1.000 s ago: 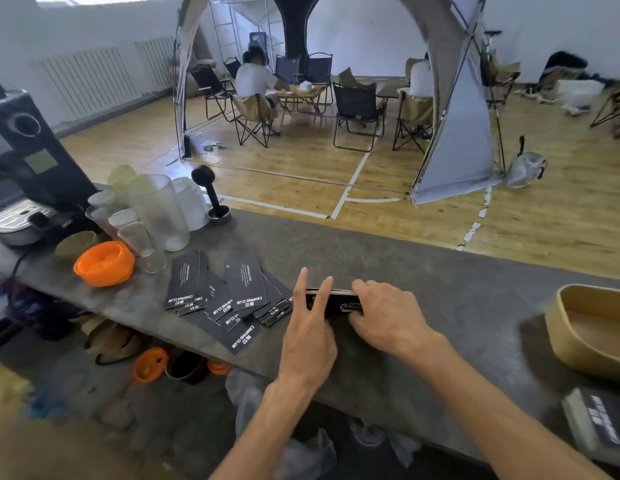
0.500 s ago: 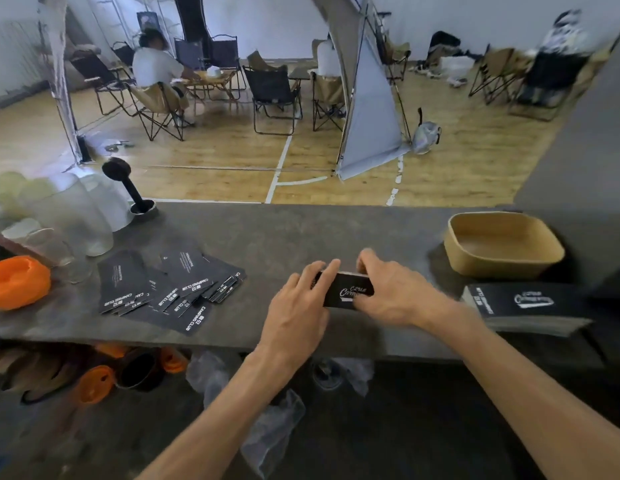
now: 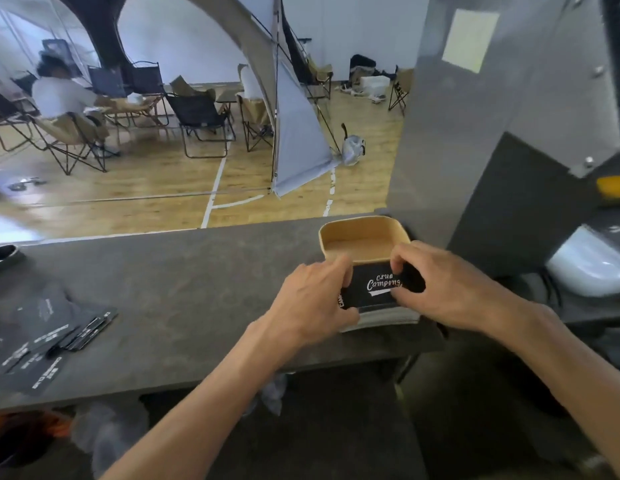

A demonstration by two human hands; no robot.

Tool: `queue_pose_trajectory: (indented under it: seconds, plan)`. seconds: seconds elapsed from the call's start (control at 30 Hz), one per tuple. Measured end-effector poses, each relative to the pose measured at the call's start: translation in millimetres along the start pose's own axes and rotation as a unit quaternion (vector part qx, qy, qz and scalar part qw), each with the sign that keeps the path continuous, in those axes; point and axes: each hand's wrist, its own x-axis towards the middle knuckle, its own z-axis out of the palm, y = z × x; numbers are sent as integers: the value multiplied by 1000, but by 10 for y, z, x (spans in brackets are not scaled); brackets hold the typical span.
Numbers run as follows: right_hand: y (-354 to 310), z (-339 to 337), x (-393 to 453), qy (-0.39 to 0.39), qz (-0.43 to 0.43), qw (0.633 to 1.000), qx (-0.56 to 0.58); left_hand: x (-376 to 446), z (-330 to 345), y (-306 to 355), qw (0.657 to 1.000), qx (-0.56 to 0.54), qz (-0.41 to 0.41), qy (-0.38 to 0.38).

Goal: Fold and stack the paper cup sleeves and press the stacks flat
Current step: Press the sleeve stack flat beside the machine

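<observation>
Both my hands hold a folded black paper cup sleeve [image 3: 377, 287] printed "Club Camping" in white. My left hand [image 3: 313, 301] grips its left end and my right hand [image 3: 440, 284] pinches its right end. The sleeve sits right on top of a stack of folded sleeves [image 3: 384, 315] whose grey edges show beneath it, at the right end of the grey counter [image 3: 184, 282]. More black sleeves [image 3: 49, 334] lie spread out loose at the counter's left end.
A tan rectangular tray [image 3: 362, 237] stands just behind the stack. A grey metal cabinet [image 3: 474, 126] rises at the right, with a white rounded object [image 3: 592, 265] beside it. Beyond the counter are a wooden floor, folding chairs, a tent and a seated person.
Both hands carried the folded sleeve from the middle of the counter to the right, onto the stack in front of the tan tray. The view swung right, so the cups and orange bowl left the frame.
</observation>
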Motion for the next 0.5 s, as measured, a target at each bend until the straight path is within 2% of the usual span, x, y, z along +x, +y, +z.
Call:
queue_pose_trajectory:
  seconds: [0.1, 0.3, 0.5]
  plan:
    - [265, 14, 32, -28, -8, 999, -14, 169, 92, 105, 999, 45, 3, -22]
    - [436, 156, 148, -54, -38, 998, -6, 194, 264, 136, 995, 68, -49, -62]
    - [506, 245, 211, -125, -56, 990, 17, 184, 301, 157, 988, 46, -110, -97]
